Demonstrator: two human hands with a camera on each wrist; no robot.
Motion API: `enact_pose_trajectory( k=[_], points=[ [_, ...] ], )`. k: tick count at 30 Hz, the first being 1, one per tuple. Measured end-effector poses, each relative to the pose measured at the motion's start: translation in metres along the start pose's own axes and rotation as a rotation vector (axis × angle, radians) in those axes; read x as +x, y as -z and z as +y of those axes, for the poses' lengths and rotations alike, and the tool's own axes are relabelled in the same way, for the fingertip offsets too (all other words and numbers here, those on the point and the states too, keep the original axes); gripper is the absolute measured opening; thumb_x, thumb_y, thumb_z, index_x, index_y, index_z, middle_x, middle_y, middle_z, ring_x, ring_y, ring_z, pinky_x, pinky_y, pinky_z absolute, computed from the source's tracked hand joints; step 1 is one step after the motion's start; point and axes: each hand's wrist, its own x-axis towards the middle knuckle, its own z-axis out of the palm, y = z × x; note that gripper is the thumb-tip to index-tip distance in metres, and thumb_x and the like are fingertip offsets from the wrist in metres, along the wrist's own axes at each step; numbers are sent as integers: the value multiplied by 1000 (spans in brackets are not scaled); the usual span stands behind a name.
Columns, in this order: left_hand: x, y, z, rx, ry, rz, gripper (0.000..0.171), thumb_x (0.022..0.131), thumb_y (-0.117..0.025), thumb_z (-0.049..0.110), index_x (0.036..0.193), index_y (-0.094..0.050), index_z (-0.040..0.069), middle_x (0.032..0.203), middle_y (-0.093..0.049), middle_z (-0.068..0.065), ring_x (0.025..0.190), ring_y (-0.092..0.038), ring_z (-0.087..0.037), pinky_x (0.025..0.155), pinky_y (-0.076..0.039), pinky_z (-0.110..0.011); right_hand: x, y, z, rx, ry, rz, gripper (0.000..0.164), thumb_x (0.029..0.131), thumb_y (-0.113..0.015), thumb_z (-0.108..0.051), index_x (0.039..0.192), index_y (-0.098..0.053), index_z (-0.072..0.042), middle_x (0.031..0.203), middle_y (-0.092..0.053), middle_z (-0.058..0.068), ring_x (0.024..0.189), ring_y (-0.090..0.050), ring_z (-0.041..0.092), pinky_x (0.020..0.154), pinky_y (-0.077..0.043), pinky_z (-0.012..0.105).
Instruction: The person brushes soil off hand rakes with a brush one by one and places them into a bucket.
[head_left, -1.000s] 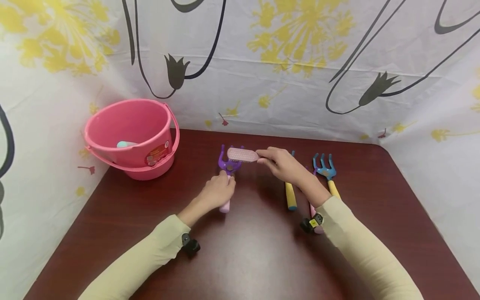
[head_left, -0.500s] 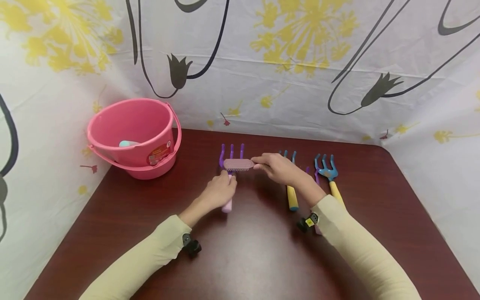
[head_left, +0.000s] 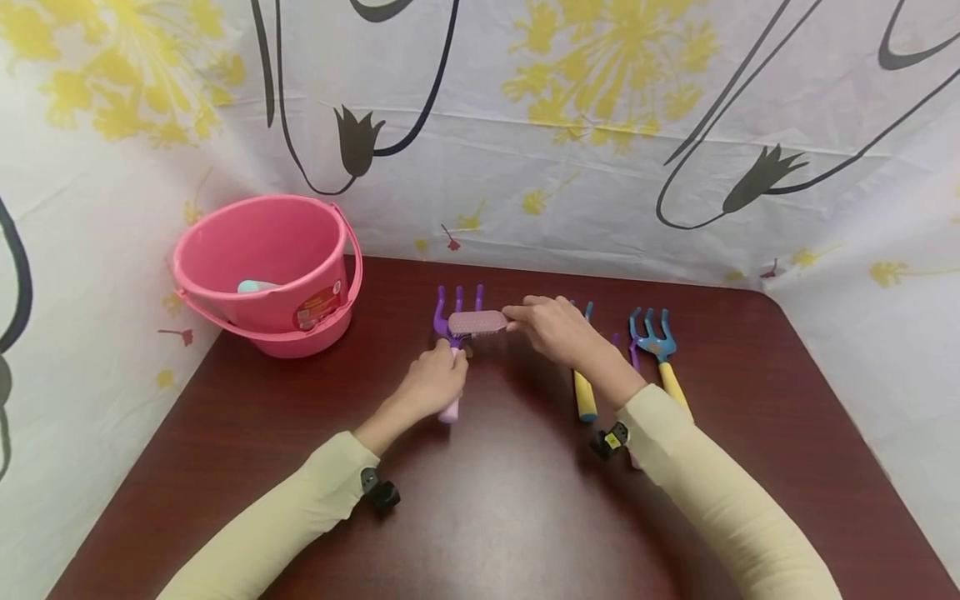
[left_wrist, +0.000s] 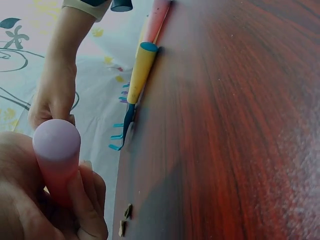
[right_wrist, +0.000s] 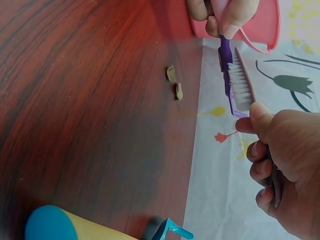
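My left hand (head_left: pixel 431 379) grips the pink handle of a purple hand rake (head_left: pixel 441 321), its prongs pointing away from me. In the left wrist view the round handle end (left_wrist: pixel 56 141) faces the camera, with fingers wrapped round it. My right hand (head_left: pixel 553 325) holds a pink brush (head_left: pixel 477 322) by its handle, laid crosswise over the rake head. The right wrist view shows white bristles (right_wrist: pixel 240 87) facing the purple metal, right at its surface. Small brown flakes (right_wrist: pixel 171 74) lie on the table below the rake.
A pink bucket (head_left: pixel 270 310) with a pale teal item (head_left: pixel 255 286) inside stands at the back left. To the right lie a blue rake with a yellow handle (head_left: pixel 656 346), a yellow-handled blue tool (head_left: pixel 585 398) and a purple tool (head_left: pixel 634 357). Patterned cloth (head_left: pixel 480 217) hangs behind the table.
The brush has dipped toward the left hand over the rake head, then moved back up slightly toward the prongs. The rake has shifted slightly left. The other tools stay put.
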Motion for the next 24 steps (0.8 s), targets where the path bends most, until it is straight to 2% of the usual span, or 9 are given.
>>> enact_pose_trajectory(
  k=[5,11,15,20,22,24],
  points=[
    [0,-1,-1,-18,-7,-19,37,107,-42,30,117,-53,-4,66,-63,0,60,-62,-22,68,-54,-42,0,0,-2,-38,-10,18,26,100,-68,-22,121,-74,-9,74,-54,2,55,-38,17,45,-28,31],
    [-2,-1,2,-9,-27,-31,34,107,-42,29,114,-53,-3,63,-63,3,60,-62,-19,70,-54,-42,-2,1,1,-77,0,100,10,99,-69,-20,100,-72,-11,69,-50,3,57,-43,19,43,-28,32],
    [-3,-1,3,2,-35,-42,35,107,-43,28,115,-54,-4,63,-63,3,61,-62,-18,69,-54,-41,-6,2,7,-68,-39,156,10,101,-66,-19,95,-67,-11,70,-49,3,59,-46,22,44,-29,34],
    [-3,0,3,5,-32,-38,35,107,-44,28,117,-53,-4,64,-62,2,59,-62,-17,65,-54,-40,-9,4,10,7,-82,190,10,102,-64,-18,100,-67,-8,73,-50,5,59,-47,23,47,-35,36],
    [-3,-1,3,6,-33,-36,35,107,-44,28,117,-54,-3,64,-62,2,58,-62,-17,65,-54,-40,-10,5,9,72,-75,157,11,102,-63,-17,106,-69,-8,78,-54,5,62,-49,21,51,-40,36],
    [-3,-1,3,11,-37,-33,35,106,-45,29,116,-54,-3,64,-62,2,59,-63,-18,65,-54,-40,-11,6,6,139,-49,88,17,103,-62,-16,114,-71,-7,83,-58,5,66,-52,19,56,-45,36]
  ],
)
